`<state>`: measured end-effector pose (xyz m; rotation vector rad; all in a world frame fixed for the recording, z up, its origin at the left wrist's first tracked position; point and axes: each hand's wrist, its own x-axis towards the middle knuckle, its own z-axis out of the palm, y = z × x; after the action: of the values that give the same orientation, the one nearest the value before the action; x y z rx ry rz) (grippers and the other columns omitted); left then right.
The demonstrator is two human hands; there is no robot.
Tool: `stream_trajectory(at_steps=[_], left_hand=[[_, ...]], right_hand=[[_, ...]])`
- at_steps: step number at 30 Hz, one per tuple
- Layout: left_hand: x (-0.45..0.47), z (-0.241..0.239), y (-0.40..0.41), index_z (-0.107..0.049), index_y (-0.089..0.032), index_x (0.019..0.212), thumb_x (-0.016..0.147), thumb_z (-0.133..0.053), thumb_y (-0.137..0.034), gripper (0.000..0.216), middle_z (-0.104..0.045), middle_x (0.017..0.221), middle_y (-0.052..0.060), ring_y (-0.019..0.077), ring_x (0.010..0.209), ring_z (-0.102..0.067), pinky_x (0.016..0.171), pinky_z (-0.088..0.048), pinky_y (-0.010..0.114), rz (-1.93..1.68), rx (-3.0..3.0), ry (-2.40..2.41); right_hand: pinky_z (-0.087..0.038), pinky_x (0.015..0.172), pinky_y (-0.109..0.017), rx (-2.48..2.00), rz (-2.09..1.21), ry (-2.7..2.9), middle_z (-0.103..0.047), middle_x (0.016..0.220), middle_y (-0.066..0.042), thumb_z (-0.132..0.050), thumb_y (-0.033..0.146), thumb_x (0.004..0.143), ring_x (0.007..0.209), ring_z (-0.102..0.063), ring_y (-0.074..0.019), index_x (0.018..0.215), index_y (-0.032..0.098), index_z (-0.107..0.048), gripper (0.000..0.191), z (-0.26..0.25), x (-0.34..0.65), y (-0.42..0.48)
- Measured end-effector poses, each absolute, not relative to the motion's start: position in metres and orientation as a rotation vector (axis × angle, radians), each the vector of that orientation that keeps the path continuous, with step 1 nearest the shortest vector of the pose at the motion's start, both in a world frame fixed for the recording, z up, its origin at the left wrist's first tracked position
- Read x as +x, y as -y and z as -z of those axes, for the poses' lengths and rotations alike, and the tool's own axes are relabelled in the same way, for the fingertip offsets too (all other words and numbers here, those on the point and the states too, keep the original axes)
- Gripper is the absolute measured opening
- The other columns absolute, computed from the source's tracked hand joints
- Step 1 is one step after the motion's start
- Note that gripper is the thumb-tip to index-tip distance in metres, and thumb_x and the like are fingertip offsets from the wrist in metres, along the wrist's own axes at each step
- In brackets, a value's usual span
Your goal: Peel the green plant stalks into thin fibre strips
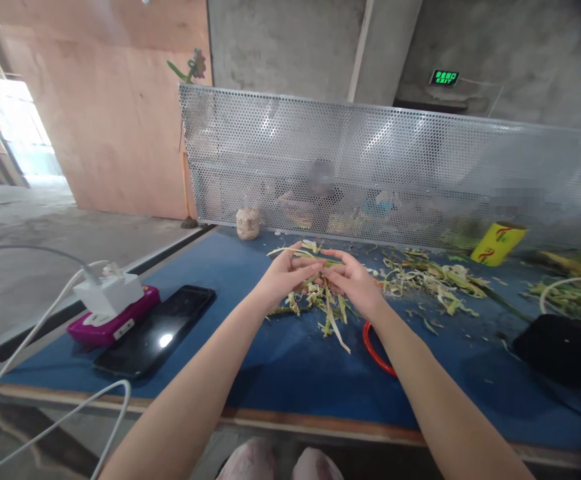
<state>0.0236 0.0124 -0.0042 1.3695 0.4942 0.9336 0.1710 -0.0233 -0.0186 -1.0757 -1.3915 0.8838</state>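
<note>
Over the blue tabletop [290, 380], my left hand [286, 275] and my right hand [353, 281] come together, fingertips almost touching. Their fingers are closed around a bunch of pale green and whitish plant strips [331, 308]. Some strips hang down toward me, and one long strip sticks out to the left above my left hand. Exactly how the fingertips grip is partly hidden. Small yellowish-green pieces lie on the table beneath. Close to my right forearm is a red loop [376, 352], partly covered by the arm.
Plant scraps [435, 283] spread rightward. At left lie a black phone [157, 333] and a purple power strip [113, 327] with a white charger [110, 293]. A whitish roll [247, 223], yellow packet [497, 244] and black object [563, 350] sit nearby. A perforated metal screen [280, 140] closes the back.
</note>
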Motion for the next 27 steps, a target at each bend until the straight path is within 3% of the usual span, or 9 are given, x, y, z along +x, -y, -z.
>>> stream_trajectory(at_steps=[4, 7, 11, 17, 22, 27], left_hand=[[0.024, 0.007, -0.015, -0.004, -0.014, 0.136, 0.064, -0.065, -0.009, 0.095, -0.066, 0.082, 0.009, 0.0113, 0.057, -0.057, 0.042, -0.041, 0.020, -0.902, 1.494, -0.460], [0.024, 0.010, -0.019, -0.001, -0.015, 0.137, 0.066, -0.061, -0.008, 0.093, -0.066, 0.081, 0.008, 0.0116, 0.056, -0.057, 0.043, -0.042, 0.020, -0.946, 1.586, -0.499], [0.023, 0.014, -0.022, 0.001, -0.014, 0.137, 0.068, -0.058, -0.009, 0.090, -0.065, 0.078, 0.008, 0.0126, 0.057, -0.058, 0.040, -0.040, 0.018, -0.969, 1.748, -0.586], [0.024, 0.016, -0.018, -0.005, -0.014, 0.136, 0.067, -0.062, -0.019, 0.089, -0.061, 0.072, 0.004, 0.0109, 0.053, -0.054, 0.038, -0.039, 0.017, -0.883, 1.809, -0.576], [0.024, 0.012, -0.017, -0.010, -0.015, 0.135, 0.066, -0.063, -0.014, 0.087, -0.063, 0.074, 0.006, 0.0136, 0.060, -0.058, 0.039, -0.040, 0.017, -0.867, 1.717, -0.545], [0.022, 0.002, -0.010, -0.022, -0.008, 0.130, 0.068, -0.063, -0.014, 0.075, -0.063, 0.066, 0.004, 0.0087, 0.047, -0.054, 0.043, -0.044, 0.020, -0.771, 1.643, -0.519]], right_hand=[[-0.027, 0.038, -0.022, -1.083, -0.869, 1.431, -0.053, 0.056, 0.005, -0.052, 0.040, 0.074, 0.037, -0.035, -0.0066, 0.106, 0.021, -0.038, 0.040, 0.022, 0.172, 0.020], [-0.029, 0.040, -0.023, -1.123, -0.809, 1.475, -0.052, 0.058, 0.004, -0.045, 0.038, 0.079, 0.039, -0.037, -0.0075, 0.106, 0.021, -0.040, 0.033, 0.022, 0.178, 0.020], [-0.035, 0.048, -0.025, -1.219, -0.564, 1.592, -0.056, 0.064, 0.002, -0.049, 0.028, 0.077, 0.049, -0.044, -0.0104, 0.111, 0.021, -0.039, 0.036, 0.018, 0.183, 0.024], [-0.036, 0.051, -0.027, -1.222, -0.402, 1.724, -0.058, 0.069, 0.000, -0.045, 0.023, 0.078, 0.054, -0.046, -0.0123, 0.114, 0.022, -0.040, 0.036, 0.014, 0.180, 0.028], [-0.036, 0.051, -0.027, -1.207, -0.381, 1.763, -0.056, 0.068, 0.001, -0.045, 0.022, 0.079, 0.051, -0.043, -0.0116, 0.116, 0.024, -0.039, 0.038, 0.012, 0.183, 0.029], [-0.040, 0.058, -0.028, -1.162, -0.353, 1.815, -0.057, 0.069, 0.002, -0.045, 0.021, 0.079, 0.057, -0.048, -0.0128, 0.118, 0.026, -0.039, 0.040, 0.009, 0.189, 0.030]])
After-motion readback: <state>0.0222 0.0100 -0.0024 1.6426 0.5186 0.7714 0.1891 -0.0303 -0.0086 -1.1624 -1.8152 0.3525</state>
